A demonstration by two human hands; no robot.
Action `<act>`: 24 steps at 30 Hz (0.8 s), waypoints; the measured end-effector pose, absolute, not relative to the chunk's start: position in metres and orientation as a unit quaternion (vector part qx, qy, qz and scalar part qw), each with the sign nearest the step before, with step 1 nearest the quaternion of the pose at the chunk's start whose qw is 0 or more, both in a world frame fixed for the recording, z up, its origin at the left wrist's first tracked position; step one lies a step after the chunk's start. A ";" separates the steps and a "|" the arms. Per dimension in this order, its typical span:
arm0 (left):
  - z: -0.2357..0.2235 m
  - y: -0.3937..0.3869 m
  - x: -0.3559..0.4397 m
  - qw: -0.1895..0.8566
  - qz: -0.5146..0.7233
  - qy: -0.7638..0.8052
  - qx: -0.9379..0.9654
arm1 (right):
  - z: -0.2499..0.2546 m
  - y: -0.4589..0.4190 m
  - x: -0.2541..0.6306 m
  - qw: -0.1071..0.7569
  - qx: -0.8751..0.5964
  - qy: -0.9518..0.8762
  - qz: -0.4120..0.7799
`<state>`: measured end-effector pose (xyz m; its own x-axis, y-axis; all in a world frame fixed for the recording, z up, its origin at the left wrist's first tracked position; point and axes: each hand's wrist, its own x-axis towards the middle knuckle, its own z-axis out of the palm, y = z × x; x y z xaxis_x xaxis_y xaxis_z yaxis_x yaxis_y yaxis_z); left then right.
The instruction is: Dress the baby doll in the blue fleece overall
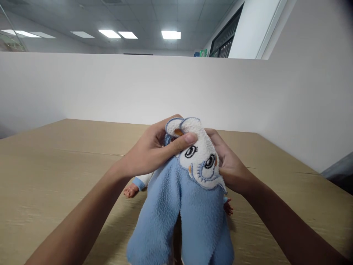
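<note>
Blue fleece doll overalls [162, 213] with a white bib [202, 158] fill the middle of the view, the legs hanging toward me. Stitched eyes and an orange beak mark the bib, whose top edge is folded. My left hand [154, 147] grips the top of the overalls, its thumb pressed on the bib beside an eye. On the right edge, my right hand [228, 162] holds the overalls from the side, its fingers mostly hidden behind the cloth. A doll's hand [131, 190] in a white sleeve with a blue cuff shows at left, another at right; the doll's head is hidden.
A light brown wooden table [68, 158] lies under the doll. Behind it stands a low white partition [116, 88], joining a white wall at right. A dark grey object [340, 171] sits beyond the table's right edge.
</note>
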<state>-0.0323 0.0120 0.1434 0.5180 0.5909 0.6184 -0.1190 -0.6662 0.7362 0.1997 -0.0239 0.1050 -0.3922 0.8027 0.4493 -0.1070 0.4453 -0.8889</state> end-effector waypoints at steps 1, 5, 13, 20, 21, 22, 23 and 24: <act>0.144 0.011 -0.032 0.380 0.465 0.148 0.785 | 0.105 -0.025 0.198 0.499 -0.252 -0.696 0.450; 0.145 0.010 -0.034 0.375 0.471 0.145 0.785 | 0.112 -0.030 0.194 0.555 -0.271 -0.690 0.377; 0.148 0.024 -0.055 0.396 0.342 0.207 0.827 | 0.130 -0.035 0.214 0.584 -0.318 -0.669 0.332; 0.149 0.022 -0.052 0.333 0.416 0.175 0.828 | 0.141 -0.034 0.257 0.294 -0.352 -0.847 0.269; 0.148 0.023 -0.052 0.331 0.415 0.175 0.829 | 0.141 -0.033 0.259 0.252 -0.341 -0.864 0.272; 0.147 0.023 -0.052 0.331 0.412 0.175 0.831 | 0.141 -0.033 0.259 0.234 -0.329 -0.872 0.279; 0.147 0.023 -0.054 0.333 0.405 0.176 0.833 | 0.140 -0.034 0.258 0.238 -0.319 -0.870 0.292; 0.148 0.024 -0.057 0.337 0.392 0.179 0.837 | 0.140 -0.036 0.255 0.272 -0.315 -0.857 0.305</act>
<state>-0.0567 0.0238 0.1477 0.6291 0.5643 0.5346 0.0360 -0.7081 0.7051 0.2554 -0.0362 0.1402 -0.6539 0.7053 0.2737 0.3730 0.6153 -0.6945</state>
